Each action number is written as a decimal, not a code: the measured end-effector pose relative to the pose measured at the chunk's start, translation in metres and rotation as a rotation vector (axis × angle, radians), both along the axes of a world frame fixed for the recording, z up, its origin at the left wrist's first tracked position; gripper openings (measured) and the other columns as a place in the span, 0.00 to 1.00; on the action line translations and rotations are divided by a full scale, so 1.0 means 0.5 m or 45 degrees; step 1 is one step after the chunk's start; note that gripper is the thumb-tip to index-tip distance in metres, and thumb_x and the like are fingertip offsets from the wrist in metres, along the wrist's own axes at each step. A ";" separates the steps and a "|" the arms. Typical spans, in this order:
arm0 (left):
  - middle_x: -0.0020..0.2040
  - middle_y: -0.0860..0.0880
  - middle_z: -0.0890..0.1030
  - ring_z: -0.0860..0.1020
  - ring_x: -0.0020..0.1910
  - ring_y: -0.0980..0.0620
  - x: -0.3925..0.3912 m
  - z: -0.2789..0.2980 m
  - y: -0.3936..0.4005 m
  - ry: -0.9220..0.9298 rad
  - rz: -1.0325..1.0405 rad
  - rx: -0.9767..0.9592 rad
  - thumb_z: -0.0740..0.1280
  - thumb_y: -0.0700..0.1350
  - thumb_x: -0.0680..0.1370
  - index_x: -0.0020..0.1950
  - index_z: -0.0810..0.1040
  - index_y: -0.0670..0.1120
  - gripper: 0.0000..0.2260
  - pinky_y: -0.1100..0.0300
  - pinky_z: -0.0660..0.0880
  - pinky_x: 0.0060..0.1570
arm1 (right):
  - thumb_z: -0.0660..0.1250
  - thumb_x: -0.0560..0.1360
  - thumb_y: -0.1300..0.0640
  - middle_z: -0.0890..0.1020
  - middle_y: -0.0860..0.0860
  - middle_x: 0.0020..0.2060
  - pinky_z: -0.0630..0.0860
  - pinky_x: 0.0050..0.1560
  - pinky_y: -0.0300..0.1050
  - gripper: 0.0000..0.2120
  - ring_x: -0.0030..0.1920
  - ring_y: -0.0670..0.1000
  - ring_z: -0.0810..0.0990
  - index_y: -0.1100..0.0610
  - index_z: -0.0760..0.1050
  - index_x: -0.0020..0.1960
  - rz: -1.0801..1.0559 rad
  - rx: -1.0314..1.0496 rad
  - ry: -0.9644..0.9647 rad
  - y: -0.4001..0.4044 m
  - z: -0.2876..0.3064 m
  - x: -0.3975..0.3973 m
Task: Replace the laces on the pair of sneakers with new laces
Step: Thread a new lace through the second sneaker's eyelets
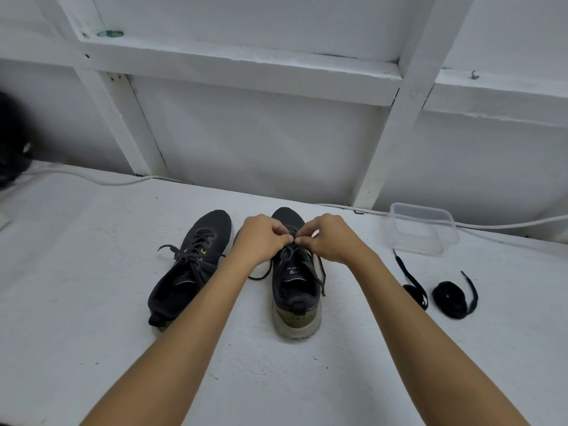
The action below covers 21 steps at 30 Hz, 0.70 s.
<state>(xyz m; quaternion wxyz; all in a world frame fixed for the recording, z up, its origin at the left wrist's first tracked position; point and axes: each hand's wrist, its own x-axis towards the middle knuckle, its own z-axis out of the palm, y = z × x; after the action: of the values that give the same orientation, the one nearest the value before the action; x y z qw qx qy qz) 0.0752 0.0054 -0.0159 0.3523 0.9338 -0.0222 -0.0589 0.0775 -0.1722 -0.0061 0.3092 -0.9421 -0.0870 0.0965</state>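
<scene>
Two dark grey sneakers stand on the white table, toes pointing away from me. The left sneaker [187, 269] leans outward with its old lace loosely threaded. The right sneaker [295, 290] stands upright; its grey lace [289, 256] is loosened, with the ends trailing to both sides. My left hand [261, 238] and my right hand [332, 238] meet over the lower eyelets near the toe, and both pinch the lace there with thumb and fingertips. Two new black laces lie to the right: one partly unrolled [413, 284], one coiled [451, 298].
A clear plastic container [421, 229] sits at the back right of the table. A white cable [507, 224] runs along the far edge against the white framed wall. A dark blurred object [12, 155] sits at the far left.
</scene>
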 end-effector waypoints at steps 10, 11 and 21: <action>0.45 0.48 0.84 0.80 0.46 0.49 -0.013 0.009 -0.012 0.014 0.013 0.124 0.65 0.42 0.79 0.48 0.83 0.43 0.07 0.58 0.76 0.47 | 0.64 0.79 0.55 0.82 0.52 0.47 0.78 0.48 0.48 0.06 0.47 0.54 0.79 0.57 0.78 0.49 0.045 -0.185 0.011 0.021 -0.002 0.002; 0.44 0.48 0.83 0.79 0.45 0.50 -0.018 0.007 -0.011 0.020 0.032 0.080 0.64 0.42 0.79 0.47 0.82 0.43 0.07 0.58 0.76 0.45 | 0.63 0.79 0.55 0.81 0.52 0.46 0.77 0.46 0.49 0.07 0.46 0.54 0.79 0.58 0.76 0.49 0.013 -0.140 0.016 0.019 -0.002 -0.001; 0.44 0.54 0.79 0.75 0.42 0.58 -0.048 -0.031 -0.003 0.064 0.220 -0.273 0.64 0.47 0.81 0.52 0.79 0.48 0.06 0.63 0.71 0.42 | 0.63 0.76 0.53 0.84 0.50 0.43 0.82 0.52 0.56 0.07 0.45 0.53 0.85 0.55 0.77 0.48 -0.257 0.250 0.163 -0.004 -0.021 -0.035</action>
<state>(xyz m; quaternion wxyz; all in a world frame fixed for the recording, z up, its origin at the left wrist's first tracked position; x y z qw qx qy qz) 0.0515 0.0039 -0.0314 0.4543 0.8874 0.0611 -0.0490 0.0602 -0.1743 -0.0164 0.4128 -0.9032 0.0190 0.1158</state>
